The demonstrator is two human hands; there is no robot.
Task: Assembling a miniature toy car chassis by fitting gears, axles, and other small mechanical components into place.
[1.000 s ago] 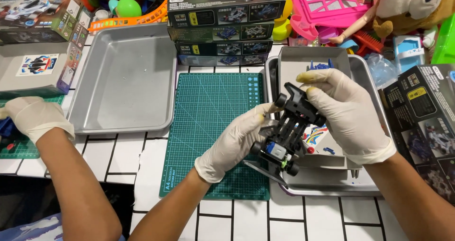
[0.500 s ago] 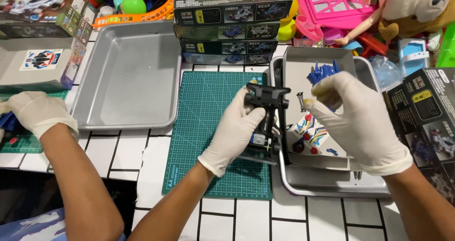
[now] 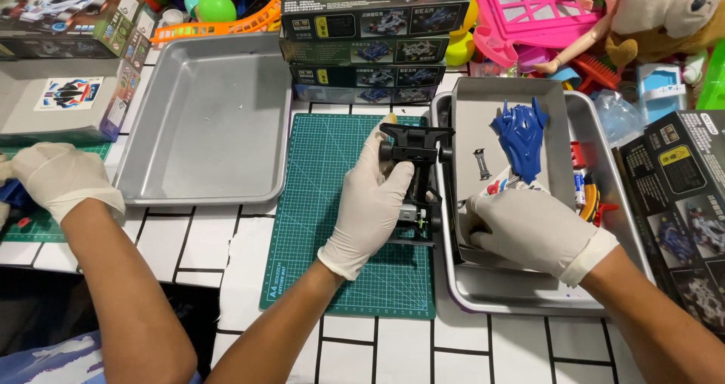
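Far left, a co-worker's gloved hand [image 3: 57, 178] is seen resting at the worktop [image 3: 529, 346] edge, over a green mat cut off by the frame; what it touches is hidden. Beside it, far side, a grey box w/ a sticker [image 3: 57, 101], then an empty steel tray [image 3: 208, 123]. Centre: green cutting mat [image 3: 332, 278], w/ stacked kit boxes [image 3: 374, 40] behind it. On the mat's right edge the black toy car chassis [image 3: 415, 180] is held by the left hand [image 3: 374, 203]; grip closed round its left side, fingers partly hidden behind the frame. Chassis detail hard to make out. Right hand [image 3: 532, 229] is laid on the near edge of the grey box lid [image 3: 513, 127] inside the right steel tray [image 3: 529, 297]; fingertips curled under, so grip can't be told. In the lid: blue car body shell [image 3: 521, 135], small metal part [image 3: 482, 163]. Coloured bits [image 3: 585, 191] are partly hidden btwn lid & tray wall. Far right, a dark kit box [image 3: 680, 203], cut off.
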